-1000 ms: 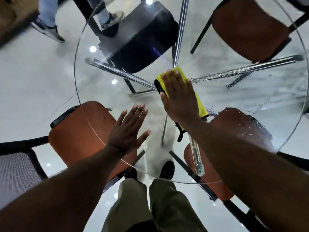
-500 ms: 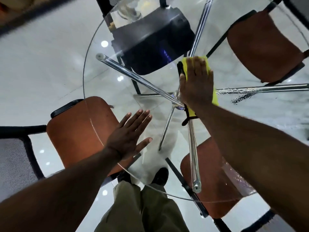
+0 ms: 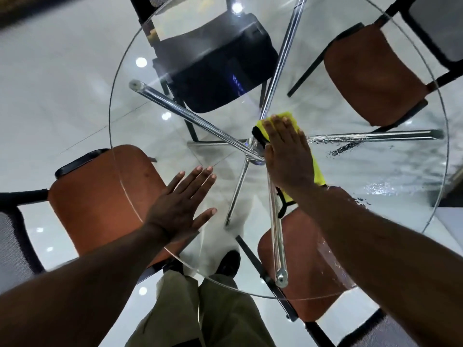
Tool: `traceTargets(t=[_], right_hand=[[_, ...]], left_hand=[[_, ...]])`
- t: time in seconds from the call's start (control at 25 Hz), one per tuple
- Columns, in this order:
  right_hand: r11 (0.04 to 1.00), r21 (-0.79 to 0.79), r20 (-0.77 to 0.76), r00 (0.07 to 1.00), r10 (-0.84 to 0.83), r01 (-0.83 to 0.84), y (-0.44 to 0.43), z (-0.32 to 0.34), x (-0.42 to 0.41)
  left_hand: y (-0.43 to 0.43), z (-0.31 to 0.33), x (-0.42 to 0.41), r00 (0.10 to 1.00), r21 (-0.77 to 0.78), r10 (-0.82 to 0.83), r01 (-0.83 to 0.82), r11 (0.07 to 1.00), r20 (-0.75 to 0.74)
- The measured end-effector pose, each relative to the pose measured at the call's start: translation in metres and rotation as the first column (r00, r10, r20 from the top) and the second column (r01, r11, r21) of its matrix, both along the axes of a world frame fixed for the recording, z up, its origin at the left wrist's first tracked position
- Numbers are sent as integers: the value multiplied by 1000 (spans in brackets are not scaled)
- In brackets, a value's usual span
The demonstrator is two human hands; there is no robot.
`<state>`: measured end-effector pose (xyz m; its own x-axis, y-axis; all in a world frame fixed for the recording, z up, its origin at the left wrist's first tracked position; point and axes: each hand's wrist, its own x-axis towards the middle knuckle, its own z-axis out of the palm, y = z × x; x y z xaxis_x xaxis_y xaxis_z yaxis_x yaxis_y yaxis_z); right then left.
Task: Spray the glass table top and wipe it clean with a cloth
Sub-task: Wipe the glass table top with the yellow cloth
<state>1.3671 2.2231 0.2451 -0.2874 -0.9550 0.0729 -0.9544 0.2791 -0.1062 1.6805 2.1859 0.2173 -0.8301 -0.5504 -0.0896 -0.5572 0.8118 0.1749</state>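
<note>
Yellow cloth is pressed onto the glass table top by the flat-fingered right hand; the left hand is laid flat, fingers straight.

Bare glass is lying open across the far and far-left reaches of the round glass table top, leaving a hand room to sweep. Two obstacles are occupying the surface: the left hand, pressing flat by the near-left rim, and the right hand, lying flat on the yellow cloth at the centre. Wet droplets are streaking the right side. Chrome legs are running beneath the glass. Chairs are crowding the rim: the left orange chair, the black chair far, the far-right orange chair and the near-right orange chair.
</note>
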Motion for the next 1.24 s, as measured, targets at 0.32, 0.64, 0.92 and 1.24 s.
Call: traceTargets(t=[0.32, 0.64, 0.92, 1.24], right_hand=[[991, -33, 78, 989, -124, 127, 69, 7, 72], [933, -148, 87, 944, -318, 328, -18, 0, -38], [913, -6, 68, 911, 407, -408, 72, 8, 48], [826, -147, 175, 836, -520, 544, -44, -5, 15]], left_hand=[[2, 4, -1, 1000, 15, -7, 7, 1000, -15], [2, 3, -1, 998, -14, -20, 19, 1000, -56], [3, 9, -5, 999, 2, -21, 21, 1000, -31], [1, 6, -2, 999, -11, -30, 30, 1000, -24]])
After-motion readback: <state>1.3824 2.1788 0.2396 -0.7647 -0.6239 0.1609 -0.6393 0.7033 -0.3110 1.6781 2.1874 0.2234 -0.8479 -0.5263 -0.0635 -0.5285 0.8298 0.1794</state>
